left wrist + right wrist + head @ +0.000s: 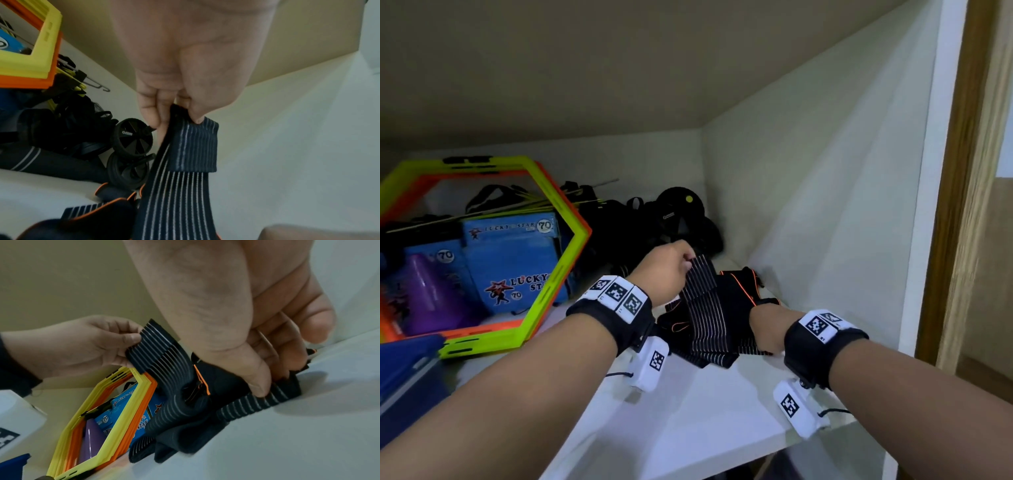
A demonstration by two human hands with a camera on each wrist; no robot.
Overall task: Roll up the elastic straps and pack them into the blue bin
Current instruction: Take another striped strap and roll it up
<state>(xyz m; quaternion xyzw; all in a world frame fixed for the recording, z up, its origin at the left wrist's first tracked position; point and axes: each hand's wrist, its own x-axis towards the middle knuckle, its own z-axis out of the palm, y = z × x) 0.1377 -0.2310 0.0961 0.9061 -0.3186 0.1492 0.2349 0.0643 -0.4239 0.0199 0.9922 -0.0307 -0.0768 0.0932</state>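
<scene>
A black elastic strap with thin white stripes (705, 308) (180, 186) (164, 360) runs up from a heap of dark straps with orange trim (736, 294) (197, 423) on the white shelf. My left hand (671, 270) (176, 112) (115, 344) pinches the strap's folded upper end and holds it raised. My right hand (767, 329) (267, 382) is lower right; its thumb and fingers pinch a striped part of the heap against the shelf. A corner of the blue bin (404, 373) (14, 465) shows at the lower left.
Yellow and orange hexagon frames (551, 274) (102, 426) lean at the left over blue boxes (513, 260) and a purple cone (431, 294). Black gear and an ab wheel (681, 209) (131, 142) fill the back. The cupboard's side wall (825, 205) stands close on the right.
</scene>
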